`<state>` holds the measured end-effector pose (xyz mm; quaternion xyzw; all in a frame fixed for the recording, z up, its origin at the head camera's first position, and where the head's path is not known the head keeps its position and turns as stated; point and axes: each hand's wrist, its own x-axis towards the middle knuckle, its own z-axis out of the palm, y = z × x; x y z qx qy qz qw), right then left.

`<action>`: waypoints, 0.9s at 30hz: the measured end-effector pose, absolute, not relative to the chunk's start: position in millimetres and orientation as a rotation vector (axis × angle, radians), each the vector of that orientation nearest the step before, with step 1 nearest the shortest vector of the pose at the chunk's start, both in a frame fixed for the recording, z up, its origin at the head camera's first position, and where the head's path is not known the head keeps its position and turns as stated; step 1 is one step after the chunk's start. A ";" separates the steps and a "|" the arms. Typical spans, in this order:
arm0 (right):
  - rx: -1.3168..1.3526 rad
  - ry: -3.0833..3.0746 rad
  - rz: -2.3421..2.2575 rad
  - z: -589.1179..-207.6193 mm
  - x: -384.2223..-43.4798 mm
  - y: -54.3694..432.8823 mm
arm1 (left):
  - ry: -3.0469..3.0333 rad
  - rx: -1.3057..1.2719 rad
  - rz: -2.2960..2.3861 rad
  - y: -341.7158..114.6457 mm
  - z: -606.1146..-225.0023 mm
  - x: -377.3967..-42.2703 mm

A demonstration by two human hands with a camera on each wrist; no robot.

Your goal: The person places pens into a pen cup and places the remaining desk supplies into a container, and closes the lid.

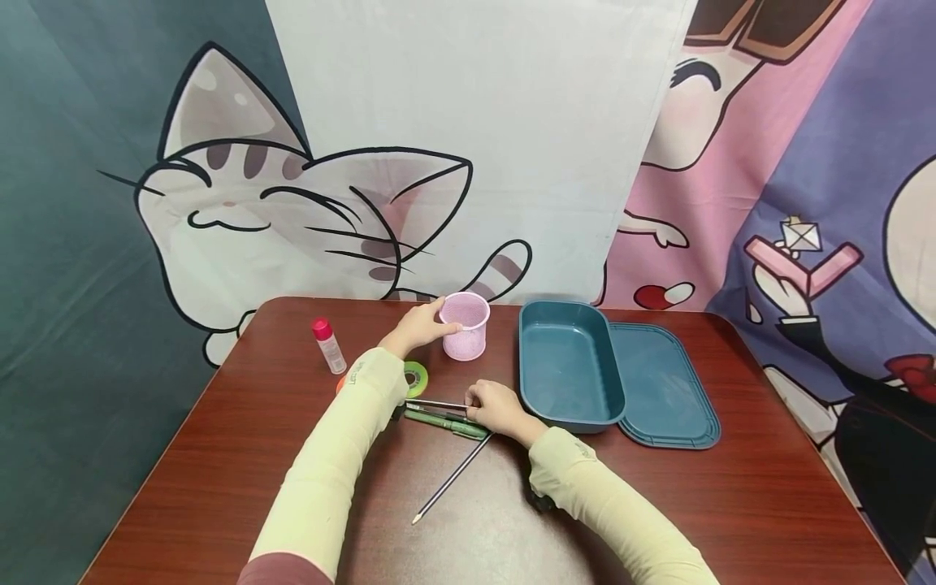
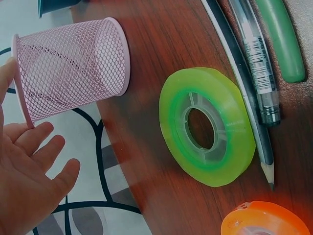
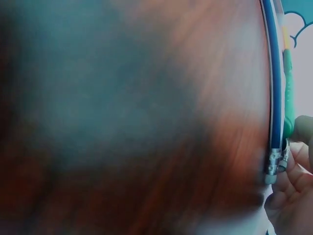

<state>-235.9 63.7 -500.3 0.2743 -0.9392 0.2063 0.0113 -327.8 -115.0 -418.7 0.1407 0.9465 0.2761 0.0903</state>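
At the back of the table, my left hand [image 1: 417,327] holds a pink mesh pen cup [image 1: 465,337] by its rim. The left wrist view shows thumb and fingers across that rim [image 2: 23,83]. My right hand [image 1: 499,406], fingers curled, pinches the eraser end of a pencil [image 1: 439,403] lying in a small group. Beside that pencil lie a clear-barrelled pen [image 2: 257,63] and a green pen [image 1: 446,422]. Another dark striped pencil [image 1: 453,478] points toward the front, its eraser end near my right hand; the right wrist view is mostly blurred.
A green tape roll [image 2: 171,127] and an orange tape roll [image 2: 264,220] lie near my left forearm. Farther left stands a glue stick [image 1: 331,348] with a red cap. On the right sits an open teal container [image 1: 570,366], its lid [image 1: 669,390] next to it.
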 end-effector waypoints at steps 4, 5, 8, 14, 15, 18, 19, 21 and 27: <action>0.855 -2.900 0.614 -495.5 -230.3 64.9 | 2.809 0.416 0.828 -114.5 -419.3 -327.1; 0.857 -2.890 0.604 -493.5 -229.1 65.1 | 2.809 0.417 0.830 -114.4 -419.3 -327.0; 0.866 -2.864 0.562 -485.3 -225.5 66.3 | 2.801 0.406 0.838 -114.1 -418.7 -326.3; 0.935 -2.841 0.420 -461.8 -215.2 70.1 | 2.795 0.397 0.839 -113.9 -418.0 -326.0; 0.950 -2.840 0.402 -456.9 -213.2 71.1 | 2.794 0.397 0.840 -113.9 -418.2 -326.0; 0.988 -2.835 0.361 -442.0 -208.4 76.7 | 2.789 0.392 0.839 -113.8 -418.5 -325.7; 0.997 -2.837 0.351 -437.2 -207.4 79.5 | 2.786 0.392 0.842 -113.8 -418.5 -325.6; 1.012 -2.842 0.353 -428.3 -206.1 86.1 | 2.783 0.393 0.843 -113.6 -418.3 -325.1; 1.054 -2.825 0.431 -407.3 -208.9 110.6 | 2.813 0.411 0.817 -113.5 -417.7 -325.4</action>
